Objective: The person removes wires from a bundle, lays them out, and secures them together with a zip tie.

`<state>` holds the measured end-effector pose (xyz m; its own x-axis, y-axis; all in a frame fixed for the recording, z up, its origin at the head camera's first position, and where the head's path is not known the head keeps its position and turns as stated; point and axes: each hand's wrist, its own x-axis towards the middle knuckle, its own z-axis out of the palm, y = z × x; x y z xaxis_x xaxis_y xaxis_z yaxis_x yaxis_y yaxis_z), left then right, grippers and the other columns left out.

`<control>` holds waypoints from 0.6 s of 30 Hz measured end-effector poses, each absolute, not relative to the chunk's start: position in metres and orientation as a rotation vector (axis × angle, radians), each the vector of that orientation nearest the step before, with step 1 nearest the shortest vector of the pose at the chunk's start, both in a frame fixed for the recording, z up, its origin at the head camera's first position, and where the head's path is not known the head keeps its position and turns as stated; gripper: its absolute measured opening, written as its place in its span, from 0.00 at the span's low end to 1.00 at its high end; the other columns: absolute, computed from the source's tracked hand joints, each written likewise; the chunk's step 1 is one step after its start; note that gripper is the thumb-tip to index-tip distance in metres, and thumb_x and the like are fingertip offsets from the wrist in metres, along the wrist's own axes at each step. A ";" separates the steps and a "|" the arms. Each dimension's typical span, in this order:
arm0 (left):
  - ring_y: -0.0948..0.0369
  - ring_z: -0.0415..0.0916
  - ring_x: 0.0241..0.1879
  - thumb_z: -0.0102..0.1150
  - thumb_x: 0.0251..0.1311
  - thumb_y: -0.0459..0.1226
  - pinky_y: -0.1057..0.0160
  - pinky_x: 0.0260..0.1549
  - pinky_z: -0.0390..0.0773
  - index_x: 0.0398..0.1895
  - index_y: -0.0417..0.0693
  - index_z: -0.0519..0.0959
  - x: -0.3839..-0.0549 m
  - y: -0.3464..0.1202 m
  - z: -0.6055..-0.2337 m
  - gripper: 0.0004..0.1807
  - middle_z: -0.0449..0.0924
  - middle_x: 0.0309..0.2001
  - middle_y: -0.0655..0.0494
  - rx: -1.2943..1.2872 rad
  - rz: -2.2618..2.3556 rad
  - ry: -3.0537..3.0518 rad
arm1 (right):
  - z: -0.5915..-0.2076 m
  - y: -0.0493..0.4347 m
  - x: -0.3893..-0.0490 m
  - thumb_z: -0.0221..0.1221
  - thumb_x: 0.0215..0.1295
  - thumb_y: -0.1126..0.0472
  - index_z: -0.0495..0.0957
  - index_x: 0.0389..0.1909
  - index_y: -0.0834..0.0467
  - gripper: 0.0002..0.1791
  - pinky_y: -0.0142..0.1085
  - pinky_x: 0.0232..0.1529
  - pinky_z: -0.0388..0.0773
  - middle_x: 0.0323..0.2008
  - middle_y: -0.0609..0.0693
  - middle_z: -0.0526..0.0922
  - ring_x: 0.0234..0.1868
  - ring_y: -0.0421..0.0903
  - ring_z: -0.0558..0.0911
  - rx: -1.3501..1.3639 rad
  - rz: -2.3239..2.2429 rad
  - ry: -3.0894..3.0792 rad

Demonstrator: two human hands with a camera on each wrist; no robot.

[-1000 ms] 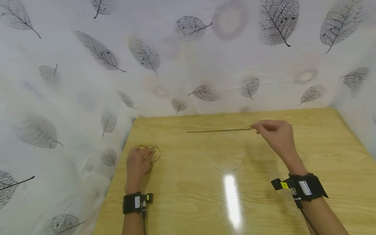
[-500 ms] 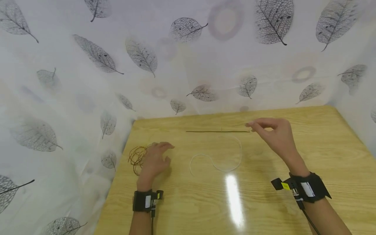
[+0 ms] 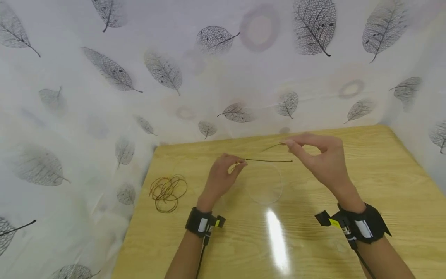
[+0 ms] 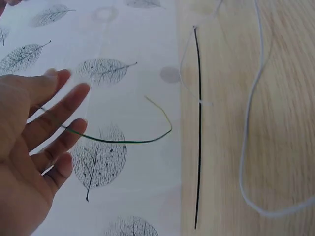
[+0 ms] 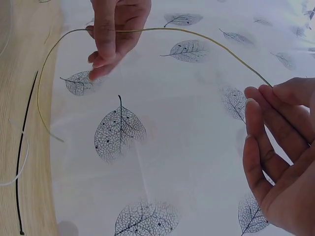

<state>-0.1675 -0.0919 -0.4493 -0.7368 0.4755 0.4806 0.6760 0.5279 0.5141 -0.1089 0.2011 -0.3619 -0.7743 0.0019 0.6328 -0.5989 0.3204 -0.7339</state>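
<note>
My right hand is raised above the far side of the table and pinches a thin yellow-green wire between thumb and fingertips. Further left, my left hand has its thumb and forefinger close together on the same wire; the right wrist view has the wire arching from one hand to the other. Beyond the left fingers its loose end curls downward. In the left wrist view the wire passes across the left fingers and looks green, yellow at its tip. Under the hands lies a straight black strand.
A tangled brownish wire coil lies on the wooden table at the left. A white cord curves across the middle, partly behind the left hand's area. Leaf-printed white sheeting rises behind and at the left side.
My left hand has left the brownish coil and moved right and up to the yellow-green wire. The right hand has shifted slightly left, raising the wire off the black strand.
</note>
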 end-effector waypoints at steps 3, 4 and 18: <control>0.63 0.79 0.44 0.66 0.68 0.41 0.56 0.51 0.75 0.40 0.55 0.89 -0.165 -0.110 -0.453 0.04 0.87 0.36 0.67 -0.902 -1.078 -2.472 | -0.371 0.223 -0.105 0.67 0.66 0.71 0.90 0.41 0.64 0.06 0.31 0.51 0.78 0.37 0.54 0.91 0.39 0.43 0.87 0.364 1.555 -2.089; 0.63 0.79 0.43 0.67 0.67 0.40 0.55 0.52 0.73 0.39 0.55 0.89 -0.163 -0.118 -0.454 0.03 0.87 0.34 0.68 -0.890 -1.098 -2.473 | -0.375 0.231 -0.104 0.66 0.67 0.68 0.89 0.42 0.64 0.06 0.31 0.51 0.77 0.38 0.53 0.91 0.39 0.43 0.87 0.291 1.578 -2.121; 0.69 0.81 0.33 0.64 0.70 0.44 0.63 0.31 0.76 0.43 0.58 0.86 -0.141 -0.184 -0.489 0.05 0.86 0.32 0.76 -0.780 -1.205 -2.812 | -0.457 0.297 -0.082 0.65 0.71 0.51 0.90 0.45 0.56 0.14 0.27 0.30 0.75 0.32 0.34 0.89 0.30 0.32 0.84 -0.136 1.330 -2.619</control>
